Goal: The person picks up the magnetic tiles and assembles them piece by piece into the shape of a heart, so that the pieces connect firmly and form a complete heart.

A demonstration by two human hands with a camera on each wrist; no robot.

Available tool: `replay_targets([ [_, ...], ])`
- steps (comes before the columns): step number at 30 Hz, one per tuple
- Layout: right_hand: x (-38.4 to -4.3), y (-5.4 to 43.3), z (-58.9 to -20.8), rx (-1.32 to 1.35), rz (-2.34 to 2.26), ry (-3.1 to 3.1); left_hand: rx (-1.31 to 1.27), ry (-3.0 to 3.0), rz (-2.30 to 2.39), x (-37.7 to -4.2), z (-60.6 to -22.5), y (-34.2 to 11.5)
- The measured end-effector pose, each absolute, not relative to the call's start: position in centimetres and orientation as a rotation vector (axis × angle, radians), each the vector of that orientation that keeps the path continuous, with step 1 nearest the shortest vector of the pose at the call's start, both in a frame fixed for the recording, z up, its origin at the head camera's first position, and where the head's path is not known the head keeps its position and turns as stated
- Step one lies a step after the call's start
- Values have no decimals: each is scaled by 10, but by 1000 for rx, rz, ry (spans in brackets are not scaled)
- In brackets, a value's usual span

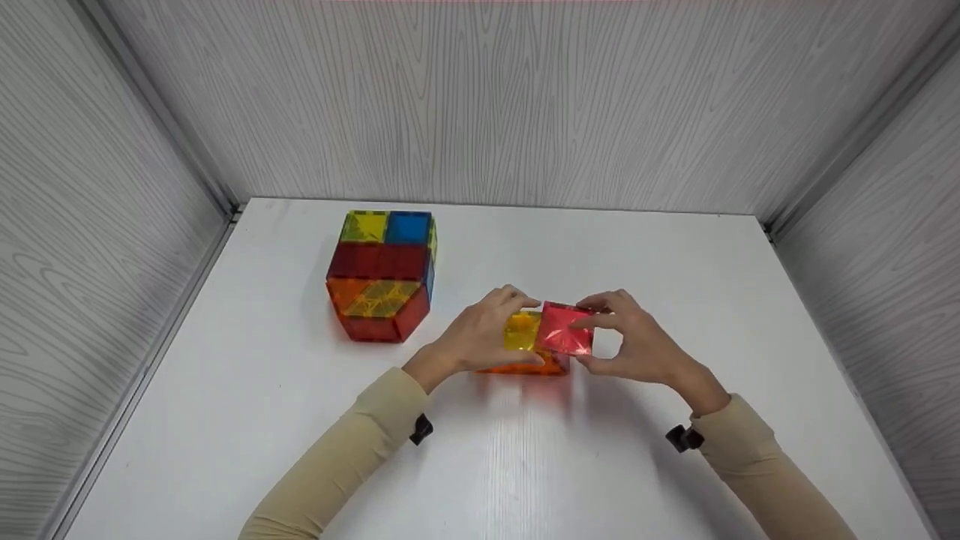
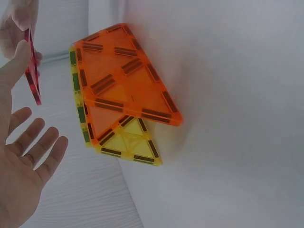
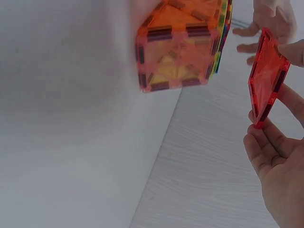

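Note:
My right hand [image 1: 637, 337] pinches a red square magnetic tile [image 1: 562, 330] by its edges, thumb on the near edge and fingers at the far one. In the right wrist view this tile [image 3: 268, 76] is raised above the small magnetic-tile structure. That structure has a yellow top [image 1: 521, 331], an orange trapezoid side [image 2: 116, 78] and a yellow triangle tile [image 2: 130, 142] at one end. My left hand [image 1: 480, 334] is beside the structure's left side, fingers spread and relaxed. The left thumb overlaps the red tile in the left wrist view. The hands partly hide the structure from above.
A larger finished-looking tile block [image 1: 379, 277], with yellow, blue, red and orange faces, stands at the back left. The white table [image 1: 660, 255] is bounded by grey wood-grain panels [image 1: 487, 105] at the back and both sides.

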State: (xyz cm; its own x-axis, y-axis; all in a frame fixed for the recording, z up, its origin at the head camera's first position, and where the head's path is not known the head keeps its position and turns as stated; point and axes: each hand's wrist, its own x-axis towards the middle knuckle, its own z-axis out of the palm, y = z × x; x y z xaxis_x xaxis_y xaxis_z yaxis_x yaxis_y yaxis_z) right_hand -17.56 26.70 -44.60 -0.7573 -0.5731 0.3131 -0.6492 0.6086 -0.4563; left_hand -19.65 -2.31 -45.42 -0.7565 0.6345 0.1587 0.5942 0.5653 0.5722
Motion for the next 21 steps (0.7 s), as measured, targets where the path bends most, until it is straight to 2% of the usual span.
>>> replay_targets([
  [6,-169,253,-445,1117,857,-2689,1127,2697,944,-196,-454,-18],
  [15,-165,254,-451,1042,1004,-2720,1091,2654,1049,-191,-463,-27],
  [21,-165,242,-447,1150,960,-2631,1103,2573,1034,-182,-457,-28],
])
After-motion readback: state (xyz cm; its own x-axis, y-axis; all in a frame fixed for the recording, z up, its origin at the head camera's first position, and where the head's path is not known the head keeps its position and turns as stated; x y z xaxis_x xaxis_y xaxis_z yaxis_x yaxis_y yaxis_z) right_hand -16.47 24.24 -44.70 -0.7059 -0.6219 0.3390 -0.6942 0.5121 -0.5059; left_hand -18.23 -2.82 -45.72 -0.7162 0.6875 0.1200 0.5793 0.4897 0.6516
